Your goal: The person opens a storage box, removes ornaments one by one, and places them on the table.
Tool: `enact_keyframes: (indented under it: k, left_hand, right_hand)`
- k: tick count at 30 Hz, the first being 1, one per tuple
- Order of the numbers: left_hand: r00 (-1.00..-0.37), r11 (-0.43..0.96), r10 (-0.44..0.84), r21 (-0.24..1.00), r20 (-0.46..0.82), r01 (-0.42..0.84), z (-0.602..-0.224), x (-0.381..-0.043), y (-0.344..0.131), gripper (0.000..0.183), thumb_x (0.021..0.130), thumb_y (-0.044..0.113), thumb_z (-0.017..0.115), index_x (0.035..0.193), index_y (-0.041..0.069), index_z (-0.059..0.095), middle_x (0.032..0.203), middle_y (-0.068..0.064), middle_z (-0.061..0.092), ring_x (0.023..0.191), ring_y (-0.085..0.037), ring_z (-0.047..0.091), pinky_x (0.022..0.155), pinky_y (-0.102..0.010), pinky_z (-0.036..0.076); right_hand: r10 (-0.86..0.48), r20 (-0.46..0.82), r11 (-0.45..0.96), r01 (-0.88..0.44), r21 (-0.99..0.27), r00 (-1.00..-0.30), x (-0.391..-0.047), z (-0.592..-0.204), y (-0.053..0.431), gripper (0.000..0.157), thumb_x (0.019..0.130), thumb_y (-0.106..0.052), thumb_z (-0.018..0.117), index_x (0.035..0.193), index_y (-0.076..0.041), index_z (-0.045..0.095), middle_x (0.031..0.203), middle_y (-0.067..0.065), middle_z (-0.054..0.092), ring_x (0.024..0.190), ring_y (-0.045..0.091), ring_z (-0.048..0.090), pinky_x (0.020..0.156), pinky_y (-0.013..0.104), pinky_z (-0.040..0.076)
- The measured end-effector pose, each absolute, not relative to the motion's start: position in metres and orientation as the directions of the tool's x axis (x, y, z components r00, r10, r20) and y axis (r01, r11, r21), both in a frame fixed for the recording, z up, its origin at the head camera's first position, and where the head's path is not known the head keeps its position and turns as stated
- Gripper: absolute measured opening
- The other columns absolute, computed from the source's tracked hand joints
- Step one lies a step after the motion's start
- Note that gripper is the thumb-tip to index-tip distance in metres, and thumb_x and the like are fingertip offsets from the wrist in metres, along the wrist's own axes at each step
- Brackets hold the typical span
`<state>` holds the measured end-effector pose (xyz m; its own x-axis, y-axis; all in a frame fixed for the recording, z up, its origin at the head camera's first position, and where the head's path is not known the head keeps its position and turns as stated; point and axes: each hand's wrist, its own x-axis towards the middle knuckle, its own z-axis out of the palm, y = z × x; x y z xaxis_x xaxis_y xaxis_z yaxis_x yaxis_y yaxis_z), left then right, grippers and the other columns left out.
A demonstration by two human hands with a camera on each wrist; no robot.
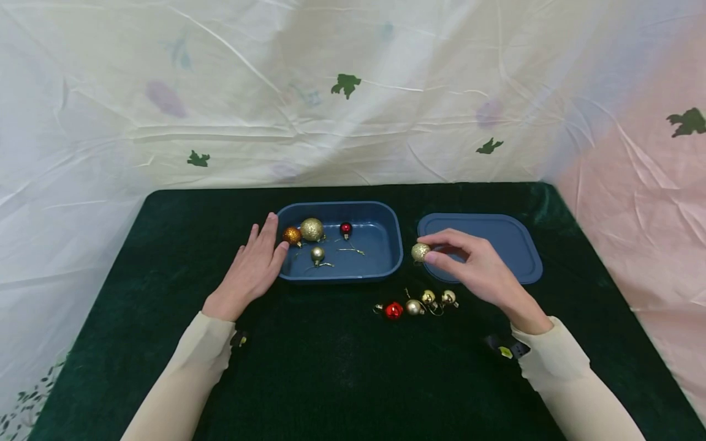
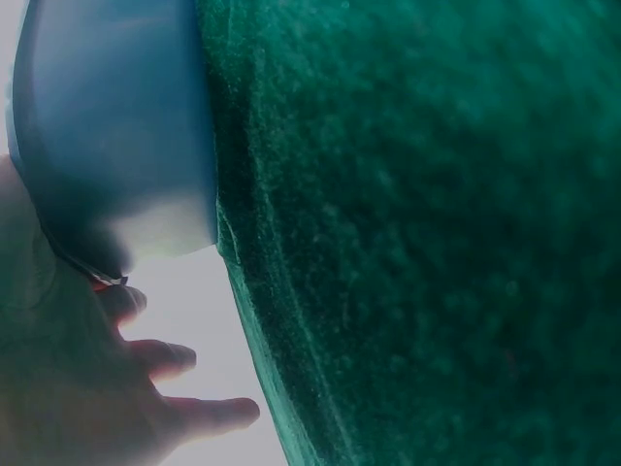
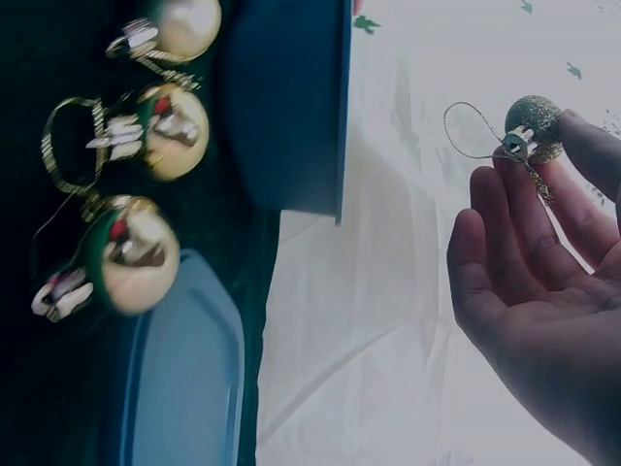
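Note:
A glittery gold bauble (image 1: pixel 420 252) with a gold hanging loop is pinched between the thumb and fingers of my right hand (image 1: pixel 477 266), raised between the box and its lid. My left hand (image 1: pixel 252 264) rests against the left end of the blue box (image 1: pixel 353 278), fingers straight, thumb at the rim. Inside that box lie an orange bauble (image 1: pixel 292 236), a large glittery gold bauble (image 1: pixel 312 229), a small gold bauble (image 1: pixel 317 255) and a small dark red bauble (image 1: pixel 345 229). The left wrist view shows the box wall (image 2: pixel 116 116) beside the left fingers.
The blue lid (image 1: pixel 518 251) lies flat right of the box, partly under the right hand. In front of them sit a red bauble (image 1: pixel 393 310) and several gold baubles (image 1: pixel 413 307) with loops. Dark green cloth (image 1: pixel 347 373) covers the table; a pale curtain (image 1: pixel 353 135) hangs behind.

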<state>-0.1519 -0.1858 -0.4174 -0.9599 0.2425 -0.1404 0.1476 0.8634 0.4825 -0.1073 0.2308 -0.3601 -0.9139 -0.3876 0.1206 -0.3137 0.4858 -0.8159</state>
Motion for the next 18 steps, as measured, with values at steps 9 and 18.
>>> enact_keyframes:
  k: [9,18]
  left_hand:
    - [-0.958,0.863,0.244,0.484,-0.151,0.144,-0.416,-0.151,-0.186,0.074,0.111,0.052,0.021,0.166,0.014,-0.009,0.173,-0.011,-0.008,0.157,-0.044,-0.004,0.118,-0.074,0.008]
    - [-0.958,0.864,0.243,0.483,-0.153,0.142,-0.413,-0.150,-0.186,0.074,0.111,0.051,0.022,0.166,0.014,-0.011,0.173,-0.012,-0.007,0.157,-0.043,-0.005,0.119,-0.073,0.007]
  right_hand:
    - [-0.365,0.134,0.512,-0.319,-0.798,-0.921,-0.097,-0.366,0.249,0.030,0.104,-0.018,0.064,0.134,-0.020,0.069,0.125,-0.003,0.067,0.105,0.018,0.066,0.086,0.023,0.055]
    - [-0.345,0.114,0.540,-0.297,-0.788,-0.931,-0.086,-0.374,0.271,0.030,0.105,-0.015,0.063,0.133,-0.019,0.068,0.123,-0.002,0.067,0.105,0.015,0.065,0.085,0.022,0.054]
